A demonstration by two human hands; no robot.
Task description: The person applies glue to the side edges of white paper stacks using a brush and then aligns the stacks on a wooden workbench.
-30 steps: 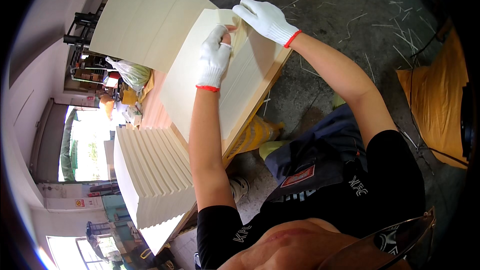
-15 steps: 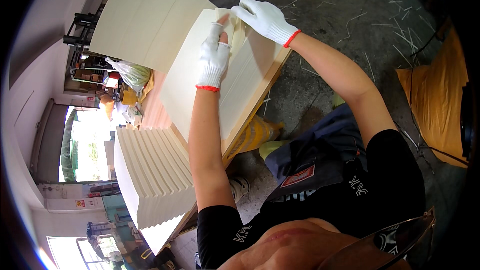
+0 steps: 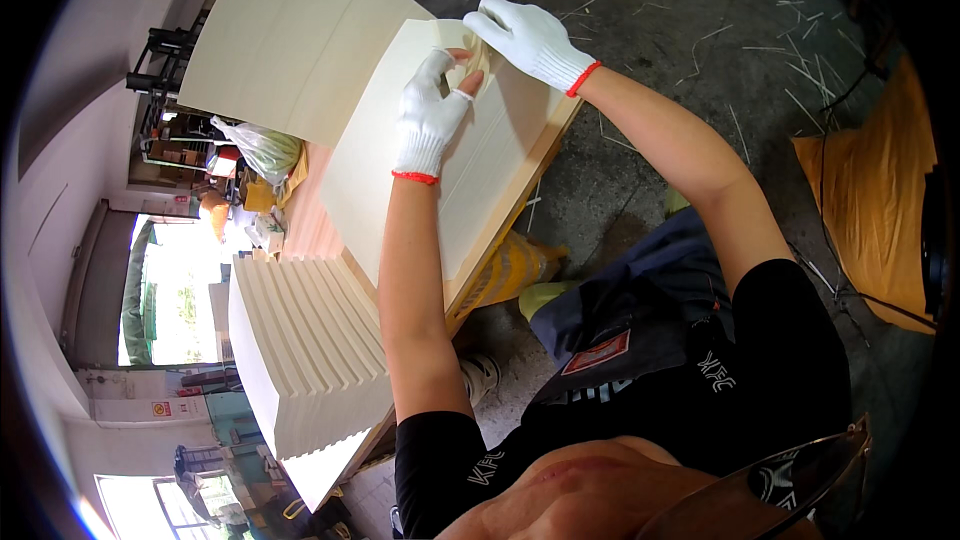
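Both hands wear white knit gloves with red cuffs. My left hand (image 3: pixel 430 120) rests over a cream paper or card sheet (image 3: pixel 380 160) on the wooden table; its bare thumb and index fingertips are apart. Just beyond those fingertips is a narrow cream strip (image 3: pixel 478 58), bent up along the sheet's far right edge. My right hand (image 3: pixel 530 40) is closed on the strip's far end, its fingertips partly hidden. Long crease lines run along the sheet. I cannot tell whether the strip is still joined to it.
A larger creased cream sheet (image 3: pixel 300 35) lies beyond on the left. A tall stack of cream sheets (image 3: pixel 310 340) stands at the near left. A plastic bag (image 3: pixel 265 150) sits past the table. Thin offcuts litter the dark floor (image 3: pixel 680 50); an orange-yellow sack (image 3: pixel 875 200) stands right.
My left hand's fingers have spread from the strip, with index and thumb shifting slightly right and nearer. The strip now bends more. My right hand stays nearly in place.
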